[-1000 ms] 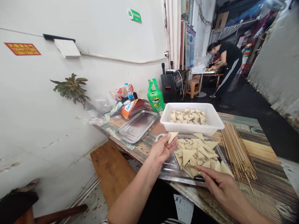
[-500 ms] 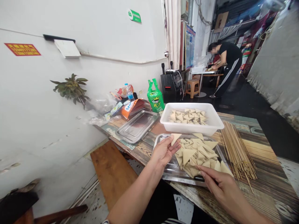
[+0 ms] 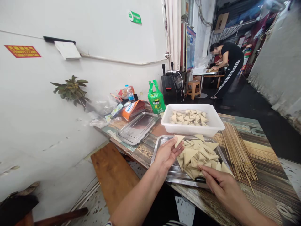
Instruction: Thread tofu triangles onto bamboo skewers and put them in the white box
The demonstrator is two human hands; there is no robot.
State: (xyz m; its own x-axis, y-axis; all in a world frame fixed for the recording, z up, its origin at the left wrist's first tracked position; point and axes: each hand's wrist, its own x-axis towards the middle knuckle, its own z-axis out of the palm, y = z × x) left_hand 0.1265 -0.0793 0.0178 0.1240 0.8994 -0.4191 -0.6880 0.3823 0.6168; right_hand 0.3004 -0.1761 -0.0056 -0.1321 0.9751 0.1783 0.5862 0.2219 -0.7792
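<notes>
A: left hand (image 3: 168, 153)?
B: fingers pinching a tofu triangle (image 3: 178, 140), shifted right since last frame, now over the steel tray (image 3: 162, 145), just beside the pile (image 3: 199, 153).
A: right hand (image 3: 222, 186)?
B: barely moved, fingers closed on a bamboo skewer (image 3: 201, 169), tip at the pile.

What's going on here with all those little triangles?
A person works at a wooden table. Their left hand pinches one tan triangle above a metal tray piled with more. Their right hand holds a thin stick at the tray's near edge. Behind it stands a white tub with more pieces, and a heap of sticks lies to the right. Another person leans over a far table.
</notes>
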